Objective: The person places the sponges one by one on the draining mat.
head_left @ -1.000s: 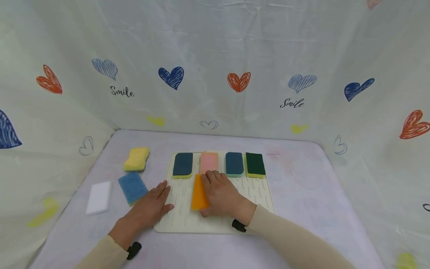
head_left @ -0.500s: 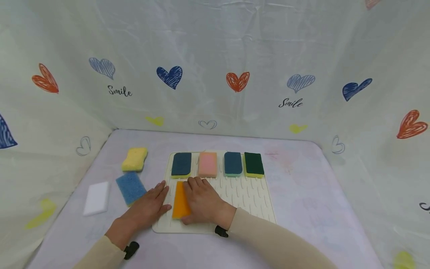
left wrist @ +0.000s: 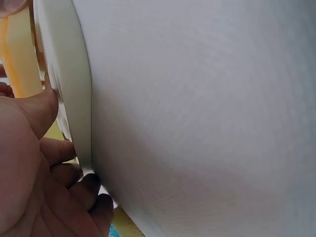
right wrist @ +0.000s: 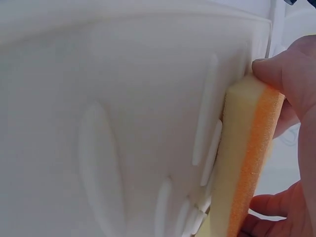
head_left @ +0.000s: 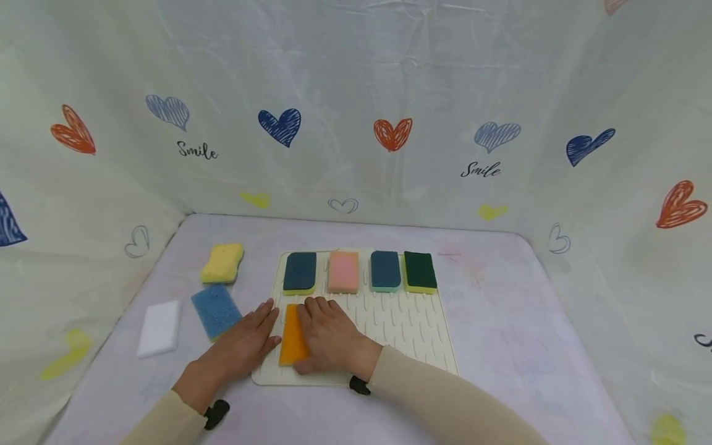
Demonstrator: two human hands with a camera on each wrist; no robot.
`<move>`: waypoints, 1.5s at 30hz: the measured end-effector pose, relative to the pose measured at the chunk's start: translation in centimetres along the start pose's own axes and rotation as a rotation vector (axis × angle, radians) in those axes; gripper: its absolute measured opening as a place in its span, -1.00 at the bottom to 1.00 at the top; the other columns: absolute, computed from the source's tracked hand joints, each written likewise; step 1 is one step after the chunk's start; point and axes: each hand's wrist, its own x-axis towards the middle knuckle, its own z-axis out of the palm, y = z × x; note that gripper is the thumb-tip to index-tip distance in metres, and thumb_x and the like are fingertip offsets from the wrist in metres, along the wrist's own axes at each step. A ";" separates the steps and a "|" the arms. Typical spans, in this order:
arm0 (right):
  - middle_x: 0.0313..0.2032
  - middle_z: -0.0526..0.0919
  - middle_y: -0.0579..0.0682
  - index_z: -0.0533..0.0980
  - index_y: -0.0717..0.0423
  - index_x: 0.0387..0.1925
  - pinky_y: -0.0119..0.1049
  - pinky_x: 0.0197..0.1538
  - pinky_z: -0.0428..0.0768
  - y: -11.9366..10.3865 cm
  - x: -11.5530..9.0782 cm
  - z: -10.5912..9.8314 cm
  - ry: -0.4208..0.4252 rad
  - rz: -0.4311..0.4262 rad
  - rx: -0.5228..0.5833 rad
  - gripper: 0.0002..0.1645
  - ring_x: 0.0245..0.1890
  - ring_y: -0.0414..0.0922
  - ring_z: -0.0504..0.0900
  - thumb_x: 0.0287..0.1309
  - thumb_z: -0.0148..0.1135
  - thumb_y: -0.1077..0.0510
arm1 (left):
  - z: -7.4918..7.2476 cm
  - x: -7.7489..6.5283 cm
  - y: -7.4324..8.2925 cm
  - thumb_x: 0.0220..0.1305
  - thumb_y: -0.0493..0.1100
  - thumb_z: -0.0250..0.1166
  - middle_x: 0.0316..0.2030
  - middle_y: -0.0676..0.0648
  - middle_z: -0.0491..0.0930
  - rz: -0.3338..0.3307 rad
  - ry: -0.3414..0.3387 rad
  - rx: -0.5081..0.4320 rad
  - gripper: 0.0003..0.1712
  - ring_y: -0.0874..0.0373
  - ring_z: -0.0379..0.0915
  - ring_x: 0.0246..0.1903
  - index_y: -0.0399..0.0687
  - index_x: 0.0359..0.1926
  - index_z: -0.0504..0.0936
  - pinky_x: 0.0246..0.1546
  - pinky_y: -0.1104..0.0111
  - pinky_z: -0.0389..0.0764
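My right hand (head_left: 329,339) grips an orange-topped sponge (head_left: 292,339) with a pale yellow body, thumb at its near end and fingers at its far end. The sponge lies at the front left of a cream ridged drying mat (head_left: 397,324); the right wrist view shows its side (right wrist: 247,148) low against the ridges. At the mat's left edge rests my left hand (head_left: 238,347), fingers stretched out and holding nothing. In the left wrist view its thumb (left wrist: 42,106) touches the mat's rim (left wrist: 71,84).
Along the mat's back stand a dark blue sponge (head_left: 300,271), a pink one (head_left: 343,272), a second dark blue one (head_left: 385,269) and a dark green one (head_left: 420,271). Left of the mat lie a yellow sponge (head_left: 222,263), a blue sponge (head_left: 216,311) and a white block (head_left: 159,329).
My right hand has moved the orange sponge left and toward me across the mat, uncovering the whole pink sponge. My left hand has stayed at the mat's edge.
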 end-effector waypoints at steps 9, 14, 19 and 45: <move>0.28 0.50 0.06 0.33 0.14 0.44 -0.22 0.28 0.54 -0.1 0.3 0.0 0.002 0.002 0.032 0.21 0.24 -0.04 0.48 0.10 0.19 -0.67 | 0.0 0.0 0.4 0.60 -0.07 0.19 0.58 -0.40 0.19 -0.001 0.018 0.036 -0.30 -0.32 0.20 0.54 -0.44 0.52 0.30 0.51 -0.18 0.31; 0.38 0.46 0.08 0.30 0.13 0.49 -0.19 0.38 0.51 0.0 0.3 0.3 -0.028 0.017 0.053 0.24 0.34 -0.03 0.46 0.13 0.16 -0.68 | -0.1 0.0 0.6 0.60 -0.07 0.19 0.58 -0.40 0.19 -0.004 0.019 0.036 -0.30 -0.32 0.20 0.54 -0.44 0.52 0.30 0.51 -0.18 0.31; 0.56 0.30 0.08 0.21 0.12 0.60 -0.09 0.57 0.36 0.2 0.1 0.3 -0.087 0.031 0.083 0.33 0.54 -0.02 0.32 0.15 0.10 -0.73 | -0.3 0.0 0.7 0.61 -0.07 0.17 0.58 -0.40 0.17 -0.003 0.008 0.024 -0.31 -0.33 0.20 0.54 -0.44 0.53 0.29 0.52 -0.18 0.29; 0.54 0.32 0.30 0.28 0.36 0.53 0.32 0.58 0.19 14.2 -20.0 1.5 0.031 0.412 0.100 -0.11 0.58 0.25 0.25 0.44 0.30 -0.10 | 0.2 0.0 0.6 0.60 -0.08 0.18 0.60 -0.40 0.14 -0.060 -0.024 0.025 -0.28 -0.34 0.17 0.55 -0.43 0.55 0.26 0.52 -0.19 0.28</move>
